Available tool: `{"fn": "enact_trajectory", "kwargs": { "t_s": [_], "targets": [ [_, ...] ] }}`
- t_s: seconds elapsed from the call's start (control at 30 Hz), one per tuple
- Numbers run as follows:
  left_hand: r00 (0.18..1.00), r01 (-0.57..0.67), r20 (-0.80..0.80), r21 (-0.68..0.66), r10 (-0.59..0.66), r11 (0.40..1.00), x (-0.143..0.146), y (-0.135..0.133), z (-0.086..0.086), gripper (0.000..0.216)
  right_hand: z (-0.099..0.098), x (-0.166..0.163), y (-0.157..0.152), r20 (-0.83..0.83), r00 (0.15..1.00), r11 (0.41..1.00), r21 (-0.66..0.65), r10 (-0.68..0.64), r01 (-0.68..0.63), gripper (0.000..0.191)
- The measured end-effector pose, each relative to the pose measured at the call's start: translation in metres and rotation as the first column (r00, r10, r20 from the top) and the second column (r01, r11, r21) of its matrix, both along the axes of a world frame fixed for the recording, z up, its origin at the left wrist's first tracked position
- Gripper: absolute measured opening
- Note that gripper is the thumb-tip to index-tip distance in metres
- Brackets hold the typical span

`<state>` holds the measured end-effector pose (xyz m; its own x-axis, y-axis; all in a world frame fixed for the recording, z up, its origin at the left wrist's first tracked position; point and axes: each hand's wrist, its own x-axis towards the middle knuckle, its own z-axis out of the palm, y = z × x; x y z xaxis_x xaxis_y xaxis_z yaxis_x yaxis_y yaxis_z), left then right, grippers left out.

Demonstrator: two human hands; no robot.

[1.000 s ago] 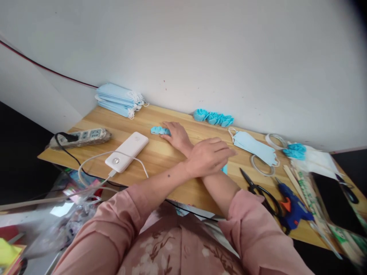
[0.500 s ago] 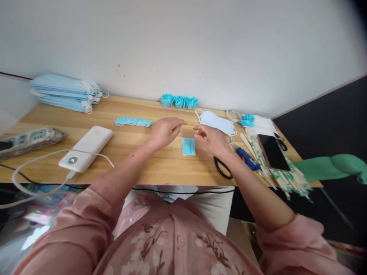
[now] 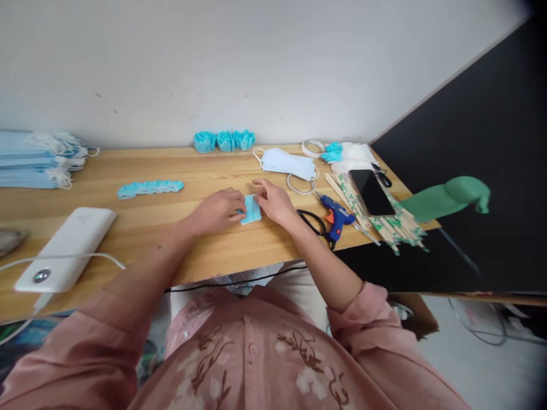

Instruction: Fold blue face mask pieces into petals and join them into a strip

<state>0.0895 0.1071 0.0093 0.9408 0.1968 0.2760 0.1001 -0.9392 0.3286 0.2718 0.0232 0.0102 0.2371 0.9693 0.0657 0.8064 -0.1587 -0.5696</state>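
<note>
A small light-blue square of thin fabric (image 3: pixel 253 210) lies on the wooden table between my hands. My left hand (image 3: pixel 217 210) is at its left side, fingers curled over that edge and seeming to pinch it. On the other side, my right hand (image 3: pixel 276 202) has its thumb by the upper right corner and its index finger stretched out apart from the thumb. A gathered light-blue strip (image 3: pixel 150 188) lies to the left. Against the wall stand several ruffled blue fabric flowers (image 3: pixel 224 140). A flat face mask (image 3: pixel 287 163) lies beyond my right hand.
To the right are a blue glue gun (image 3: pixel 337 217), scissors with black handles (image 3: pixel 311 221), tape rolls (image 3: pixel 313 148), wrapped sticks (image 3: pixel 404 230), a phone (image 3: pixel 371 192) and a green object (image 3: pixel 448 196). Stacked masks (image 3: pixel 38 160) and a white power bank (image 3: pixel 64 247) with a cable stand left.
The view has turned to the right. Both hands have come down from above the blue square to its two sides, and the left one now covers its left edge.
</note>
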Motion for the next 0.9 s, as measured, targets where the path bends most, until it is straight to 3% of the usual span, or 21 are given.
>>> {"fn": "enact_trajectory", "kwargs": {
  "t_s": [0.3, 0.4, 0.53, 0.63, 0.7, 0.77, 0.83, 0.9],
  "targets": [
    [1.000, -0.020, 0.022, -0.080, 0.021, 0.997, -0.007, 0.006, 0.000, 0.024, 0.001, 0.002, -0.004, -0.124, 0.988, 0.991, 0.115, 0.089, -0.075, 0.045],
    [0.984, -0.140, 0.095, -0.094, 0.149, 0.986, -0.007, 0.007, 0.002, 0.022, 0.007, 0.007, -0.003, -0.165, 0.981, 0.979, 0.195, 0.097, -0.063, 0.045],
    [0.913, -0.315, 0.188, -0.239, 0.362, 0.919, -0.007, 0.010, 0.005, 0.019, 0.024, 0.010, -0.004, -0.294, 0.933, 0.949, 0.292, 0.208, -0.120, 0.047],
    [0.883, -0.362, 0.193, -0.302, 0.428, 0.882, -0.006, 0.010, 0.006, 0.018, 0.035, 0.009, -0.005, -0.354, 0.901, 0.935, 0.332, 0.250, -0.128, 0.046],
    [0.903, -0.310, 0.212, -0.280, 0.373, 0.909, -0.005, 0.006, 0.005, 0.018, 0.041, 0.009, -0.005, -0.372, 0.898, 0.920, 0.383, 0.237, -0.085, 0.048],
    [0.951, -0.180, 0.206, -0.235, 0.230, 0.955, -0.002, 0.001, 0.003, 0.018, 0.045, 0.011, -0.005, -0.381, 0.906, 0.903, 0.431, 0.187, -0.005, 0.050],
    [0.989, -0.032, 0.139, -0.176, 0.057, 0.984, 0.000, -0.004, 0.001, 0.019, 0.048, 0.014, -0.004, -0.377, 0.918, 0.889, 0.454, 0.124, 0.066, 0.052],
    [0.998, 0.004, 0.061, -0.116, 0.003, 0.993, 0.002, -0.006, -0.001, 0.022, 0.048, 0.018, -0.003, -0.380, 0.921, 0.884, 0.455, 0.081, 0.110, 0.052]
  ]
}}
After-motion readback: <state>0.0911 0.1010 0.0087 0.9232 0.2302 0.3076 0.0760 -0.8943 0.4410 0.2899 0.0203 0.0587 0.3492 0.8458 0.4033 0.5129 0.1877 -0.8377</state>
